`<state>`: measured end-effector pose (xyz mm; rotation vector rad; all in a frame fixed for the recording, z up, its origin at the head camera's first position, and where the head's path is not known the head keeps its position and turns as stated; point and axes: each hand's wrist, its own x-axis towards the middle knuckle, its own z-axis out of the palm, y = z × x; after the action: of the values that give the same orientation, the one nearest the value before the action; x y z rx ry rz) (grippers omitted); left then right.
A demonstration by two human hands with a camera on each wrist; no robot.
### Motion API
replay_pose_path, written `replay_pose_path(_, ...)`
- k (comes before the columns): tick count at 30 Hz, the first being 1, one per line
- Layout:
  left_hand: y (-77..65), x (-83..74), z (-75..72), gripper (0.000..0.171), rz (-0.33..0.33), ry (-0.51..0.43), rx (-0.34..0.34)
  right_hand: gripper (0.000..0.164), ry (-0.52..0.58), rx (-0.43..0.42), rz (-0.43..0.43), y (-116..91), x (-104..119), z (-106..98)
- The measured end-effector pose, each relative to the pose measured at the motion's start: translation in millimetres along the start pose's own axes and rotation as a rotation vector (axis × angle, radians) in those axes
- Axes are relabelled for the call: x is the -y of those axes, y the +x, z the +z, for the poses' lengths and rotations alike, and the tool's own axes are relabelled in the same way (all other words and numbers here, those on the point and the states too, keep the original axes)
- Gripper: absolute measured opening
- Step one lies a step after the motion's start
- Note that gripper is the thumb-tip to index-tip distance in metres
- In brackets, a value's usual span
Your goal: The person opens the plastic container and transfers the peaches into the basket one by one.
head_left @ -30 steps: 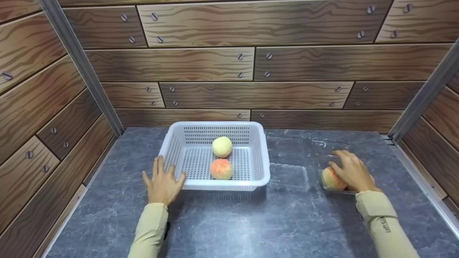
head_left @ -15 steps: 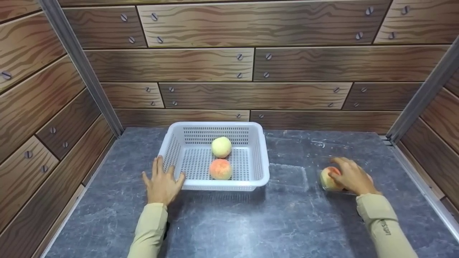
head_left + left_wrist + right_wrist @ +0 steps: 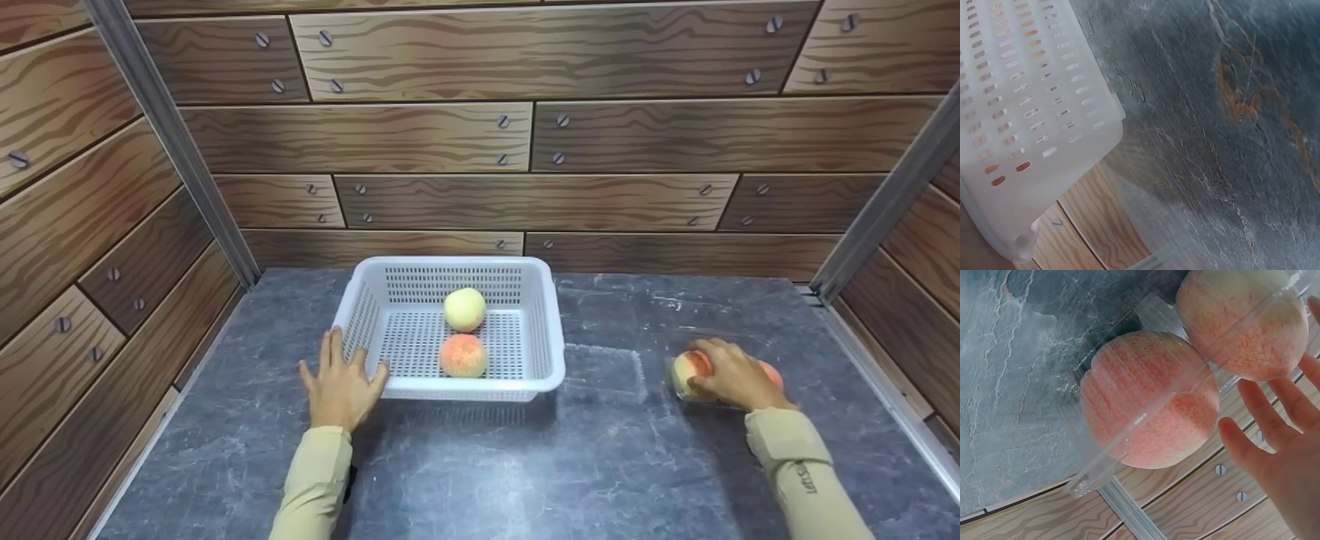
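Note:
A white slotted plastic basket [image 3: 469,385] holds a yellowish peach [image 3: 465,310] behind a redder peach [image 3: 463,356]. My left hand [image 3: 341,386] rests against its left front corner, fingers spread. To the right, a clear plastic box [image 3: 1145,416] contains two more peaches. My right hand [image 3: 735,375] reaches over it, its thumb and fingers bent about the left one, a yellow-red peach [image 3: 684,375]. Beside it in the box sits a pinker peach [image 3: 1151,402]. In the right wrist view, fingertips touch the first peach from one side; the thumb cannot be made out.
All this stands on a dark grey marbled tabletop [image 3: 480,465]. Wood-patterned panels [image 3: 525,135] close off the back and both sides, with metal posts [image 3: 172,142] at the corners. A clear film or flat plastic piece [image 3: 604,371] lies between basket and box.
My right hand has lowered and its fingers have drawn in around the left peach in the plastic box. The left hand and basket stay where they were.

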<state>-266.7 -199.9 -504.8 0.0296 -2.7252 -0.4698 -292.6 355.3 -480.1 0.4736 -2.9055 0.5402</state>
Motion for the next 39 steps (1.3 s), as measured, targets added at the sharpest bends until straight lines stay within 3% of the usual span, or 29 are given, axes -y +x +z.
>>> replay_pose_path(16, -0.1, 0.0, -1.4, 0.056, 0.003, 0.005, 0.000, 0.058, 0.009, 0.032, -0.058, 4, -6, 6)
replay_pose_path(25, -0.6, 1.2, -1.4, 0.055, 0.001, -0.006, 0.000, 0.065, 0.002, 0.104, -0.029, 8, -6, 8)
replay_pose_path(39, 0.0, 0.8, -1.2, 0.057, 0.005, 0.007, 0.010, 0.068, -0.018, 0.099, -0.038, 10, -9, 12)
